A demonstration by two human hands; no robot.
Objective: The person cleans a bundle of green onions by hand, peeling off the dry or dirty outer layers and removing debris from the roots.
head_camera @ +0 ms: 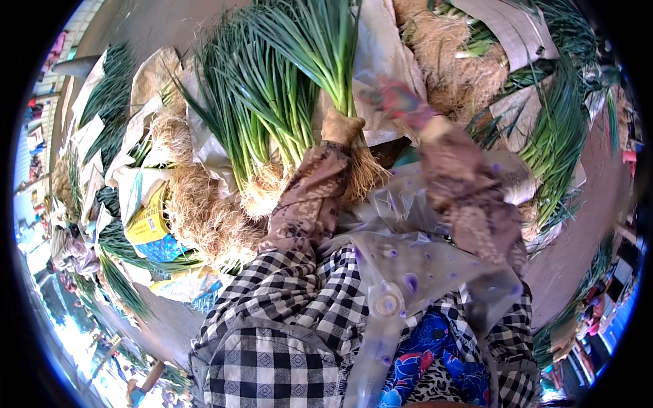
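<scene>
My left hand (pixel 343 127), in a tan glove, is closed around the lower stems of a bunch of green onions (pixel 326 56); its pale roots (pixel 365 173) hang below the fist. To the right, my right hand (pixel 433 127) is blurred. A blurred red and green patterned thing (pixel 400 102) lies at its fingers; whether it is cloth or part of the glove I cannot tell. Left of my left hand more green onions (pixel 250 117) stand in thick bunches with their root ends toward me. Clear spotted plastic sheeting (pixel 423 265) covers part of my lap.
Root-ended bundles of green onions (pixel 204 219) lie at the left beside a yellow and blue printed bag (pixel 150 224). More bundles (pixel 556 137) wrapped in pale sacking lie at the right, with a large root mass (pixel 459 76) beyond my right hand. People are far off at the right rim.
</scene>
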